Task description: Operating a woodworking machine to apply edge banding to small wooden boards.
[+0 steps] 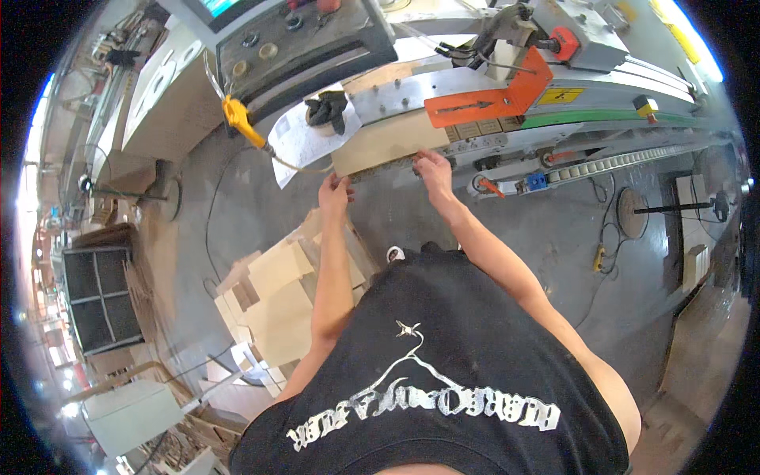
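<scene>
A flat tan wooden board (388,146) lies along the near edge of a long machine, in front of me. My left hand (336,195) is closed on its near left corner. Farther right, my right hand (433,170) pinches the near edge close to the right end. An orange metal guard (475,108) with a dark arrow on it stands just beyond the board's right end. Dark work gloves (327,112) rest on a white paper sheet (291,136) left of the board. The fingertips under the board are partly hidden.
A control panel (305,59) with knobs stands at the far left, a yellow handheld device (239,117) hanging by it. The machine's green strip (586,118) and roller track (625,165) run off right. Tan boards (279,305) are piled below my left arm. Cables cross the grey floor.
</scene>
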A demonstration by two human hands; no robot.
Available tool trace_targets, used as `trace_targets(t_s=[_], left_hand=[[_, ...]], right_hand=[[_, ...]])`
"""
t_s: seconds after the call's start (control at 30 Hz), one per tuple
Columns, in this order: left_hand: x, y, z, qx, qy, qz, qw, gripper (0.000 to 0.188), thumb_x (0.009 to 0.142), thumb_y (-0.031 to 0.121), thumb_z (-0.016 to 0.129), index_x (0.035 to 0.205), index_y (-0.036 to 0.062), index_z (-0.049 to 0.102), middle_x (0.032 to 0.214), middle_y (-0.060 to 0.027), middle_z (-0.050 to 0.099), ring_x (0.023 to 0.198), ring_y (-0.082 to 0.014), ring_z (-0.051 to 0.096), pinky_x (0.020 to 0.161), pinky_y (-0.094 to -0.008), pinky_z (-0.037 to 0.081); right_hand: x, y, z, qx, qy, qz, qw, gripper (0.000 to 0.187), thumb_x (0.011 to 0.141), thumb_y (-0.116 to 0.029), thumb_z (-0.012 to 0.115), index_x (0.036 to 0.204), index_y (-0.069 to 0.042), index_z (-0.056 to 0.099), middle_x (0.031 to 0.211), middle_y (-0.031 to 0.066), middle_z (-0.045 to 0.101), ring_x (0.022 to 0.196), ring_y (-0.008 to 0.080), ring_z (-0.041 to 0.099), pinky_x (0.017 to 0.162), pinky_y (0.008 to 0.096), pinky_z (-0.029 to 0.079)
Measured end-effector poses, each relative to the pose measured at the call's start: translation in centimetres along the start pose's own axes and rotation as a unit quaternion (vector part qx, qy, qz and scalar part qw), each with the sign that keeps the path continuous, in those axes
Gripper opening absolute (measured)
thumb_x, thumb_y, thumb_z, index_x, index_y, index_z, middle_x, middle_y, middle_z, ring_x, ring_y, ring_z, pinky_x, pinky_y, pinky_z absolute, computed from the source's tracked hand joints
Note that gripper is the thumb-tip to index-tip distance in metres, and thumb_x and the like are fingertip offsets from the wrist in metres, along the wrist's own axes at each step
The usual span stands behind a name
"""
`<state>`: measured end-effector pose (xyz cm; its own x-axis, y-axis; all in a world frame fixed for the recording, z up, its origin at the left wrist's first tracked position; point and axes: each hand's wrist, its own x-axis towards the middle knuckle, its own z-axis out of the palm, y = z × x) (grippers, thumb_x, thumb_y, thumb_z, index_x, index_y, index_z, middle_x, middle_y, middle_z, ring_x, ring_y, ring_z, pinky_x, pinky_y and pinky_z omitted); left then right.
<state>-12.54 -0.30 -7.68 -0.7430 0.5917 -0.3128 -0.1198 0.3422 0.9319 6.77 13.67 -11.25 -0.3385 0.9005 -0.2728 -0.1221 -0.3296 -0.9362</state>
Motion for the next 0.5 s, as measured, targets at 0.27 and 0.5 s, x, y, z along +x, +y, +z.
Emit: trace_targets(t_s=[0.27,0.5], left_hand=[[0.8,2.1,4.9,-0.001,-0.139,-0.014,0.990,0.021,0.089,0.015,0.057,0.104,0.0003,0.058,0.084,-0.0087,0.067,0.065,-0.0149,0.063,0.054,-0.0264,0.048],[-1.0,3.3,13.9,-0.099,-0.273,-0.073,0.954,0.029,0.087,0.015,0.061,0.112,0.0025,0.054,0.084,-0.0078,0.066,0.067,-0.0117,0.062,0.056,-0.0245,0.047]], right_hand=[[2.2,-0.9,-3.0,0.120,0.134,-0.026,0.983,0.037,0.075,0.000,0.049,0.111,0.007,0.054,0.103,0.0125,0.060,0.095,0.0206,0.059,0.086,0.0298,0.047],[5.6,-4.6,-10.9,0.089,0.274,-0.083,0.954,0.025,0.074,-0.001,0.051,0.097,0.005,0.058,0.087,0.0090,0.061,0.078,0.0148,0.057,0.071,0.0260,0.046]])
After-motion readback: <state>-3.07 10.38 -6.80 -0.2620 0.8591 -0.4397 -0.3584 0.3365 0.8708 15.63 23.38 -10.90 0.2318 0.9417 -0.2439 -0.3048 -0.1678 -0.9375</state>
